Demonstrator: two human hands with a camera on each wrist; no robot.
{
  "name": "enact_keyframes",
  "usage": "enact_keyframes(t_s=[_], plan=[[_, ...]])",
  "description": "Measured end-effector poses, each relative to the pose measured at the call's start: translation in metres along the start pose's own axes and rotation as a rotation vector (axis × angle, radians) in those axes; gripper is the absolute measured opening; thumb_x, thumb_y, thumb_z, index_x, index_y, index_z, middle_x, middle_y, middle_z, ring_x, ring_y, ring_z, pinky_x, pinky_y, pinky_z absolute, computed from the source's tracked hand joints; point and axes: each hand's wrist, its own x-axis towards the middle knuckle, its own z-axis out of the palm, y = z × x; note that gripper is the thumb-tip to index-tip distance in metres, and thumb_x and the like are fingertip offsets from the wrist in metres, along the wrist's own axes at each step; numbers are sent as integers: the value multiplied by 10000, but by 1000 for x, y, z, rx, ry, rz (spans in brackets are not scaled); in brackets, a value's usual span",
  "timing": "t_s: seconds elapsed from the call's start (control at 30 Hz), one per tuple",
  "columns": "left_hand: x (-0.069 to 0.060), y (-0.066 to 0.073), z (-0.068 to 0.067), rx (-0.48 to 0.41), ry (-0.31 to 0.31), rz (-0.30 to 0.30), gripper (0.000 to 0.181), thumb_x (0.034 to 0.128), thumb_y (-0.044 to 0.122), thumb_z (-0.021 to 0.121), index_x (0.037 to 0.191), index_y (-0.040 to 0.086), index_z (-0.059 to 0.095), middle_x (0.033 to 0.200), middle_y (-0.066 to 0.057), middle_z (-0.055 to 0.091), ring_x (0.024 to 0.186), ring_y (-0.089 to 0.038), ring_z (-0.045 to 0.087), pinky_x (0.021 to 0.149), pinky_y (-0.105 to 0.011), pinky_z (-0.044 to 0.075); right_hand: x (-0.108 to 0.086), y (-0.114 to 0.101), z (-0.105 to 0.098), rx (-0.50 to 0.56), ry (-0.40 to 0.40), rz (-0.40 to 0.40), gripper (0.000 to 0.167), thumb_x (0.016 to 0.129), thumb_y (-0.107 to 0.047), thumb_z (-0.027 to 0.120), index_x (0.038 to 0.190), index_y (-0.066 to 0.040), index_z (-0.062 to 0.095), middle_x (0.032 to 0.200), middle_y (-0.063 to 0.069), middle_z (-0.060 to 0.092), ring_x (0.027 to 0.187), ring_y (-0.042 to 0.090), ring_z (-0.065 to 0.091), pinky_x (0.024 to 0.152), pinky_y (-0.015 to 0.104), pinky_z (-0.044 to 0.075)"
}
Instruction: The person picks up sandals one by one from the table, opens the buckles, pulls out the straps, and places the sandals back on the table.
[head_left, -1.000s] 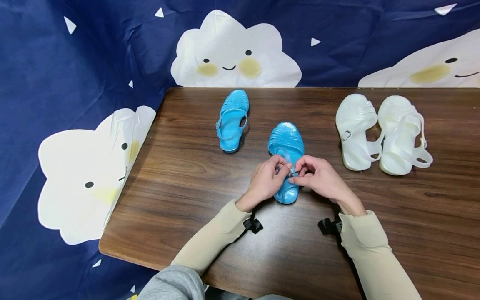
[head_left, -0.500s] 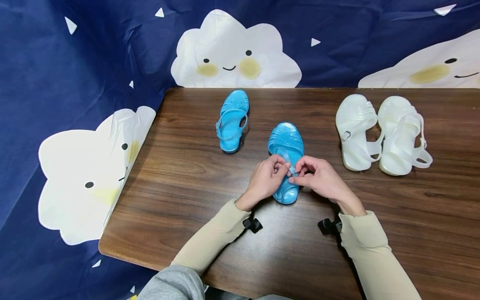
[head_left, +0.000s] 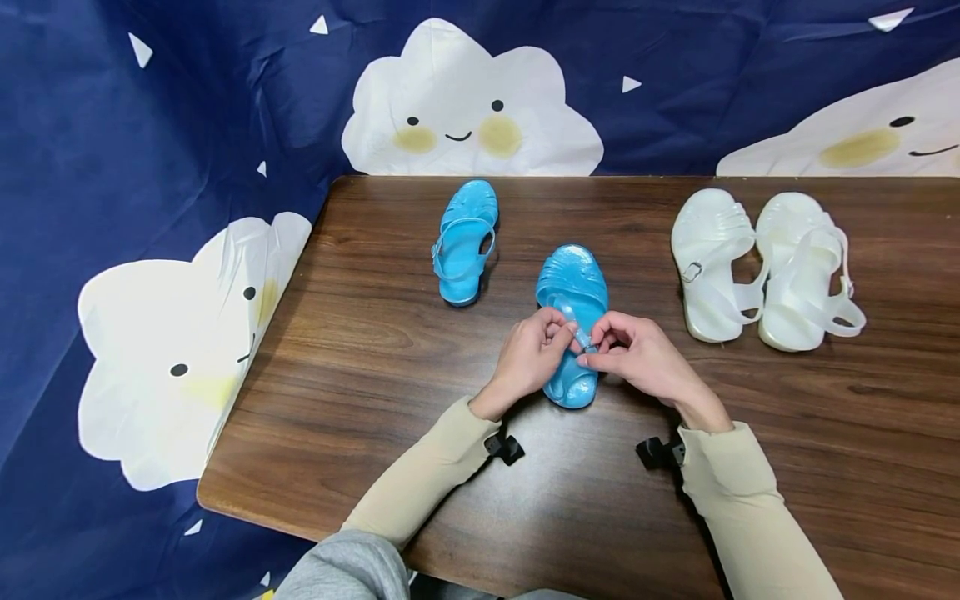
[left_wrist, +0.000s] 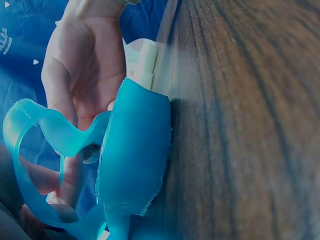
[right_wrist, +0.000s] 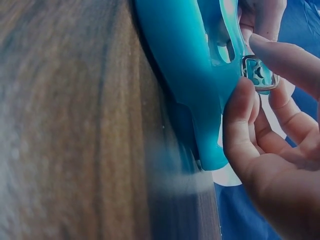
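A glossy blue jelly sandal (head_left: pixel 572 275) lies on the table, toe pointing away. My left hand (head_left: pixel 525 358) pinches its translucent ankle strap (head_left: pixel 566 312) between thumb and forefinger. From the other side, my right hand (head_left: pixel 647 360) holds the strap at its small metal buckle (right_wrist: pixel 260 74), with thumb and forefinger on either side of the frame in the right wrist view. Up close in the left wrist view, the strap loops beside the heel (left_wrist: pixel 137 150) of the sandal. The left fingertips are partly hidden behind the strap there.
Farther back on the left lies a second blue sandal (head_left: pixel 467 242) with its strap looped. Two white sandals (head_left: pixel 716 258) stand side by side at the right of the wooden table (head_left: pixel 360 350). A dark blue cloud-patterned cloth (head_left: pixel 247 100) hangs behind and to the left.
My left fingers have shifted slightly up and left, and more strap shows between the two hands. My right hand has stayed almost in place.
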Motion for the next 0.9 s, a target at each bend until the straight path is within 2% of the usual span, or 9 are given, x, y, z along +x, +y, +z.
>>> enact_keyframes(t_s=[0.3,0.5,0.77,0.9], plan=[[0,0,0,-22,14,-23,181,1005,240,521,1004,84,614,821,8,741,615,-16,545,595,-177,392,-1,-1,0,-6,23,4,258,830,-233,771,909,-58,600,794,51,567,702,120,529,563,224,426],[0,0,0,-74,12,-36,168,1009,220,512,983,76,595,834,-19,751,584,-16,519,567,-178,370,1,0,0,-17,37,9,248,840,-251,762,910,-69,608,800,47,570,706,125,531,578,222,427],[0,-1,-1,-79,10,-32,190,1019,237,486,992,78,587,839,-13,754,555,-39,488,565,-189,363,1,1,0,-1,40,8,246,842,-250,761,911,-66,611,801,39,566,699,120,527,576,221,428],[0,-2,0,-94,11,-49,198,1023,248,475,996,83,581,839,-8,754,537,-50,469,552,-196,353,1,2,0,8,41,6,248,842,-244,761,916,-62,610,799,27,563,696,112,528,576,218,430]])
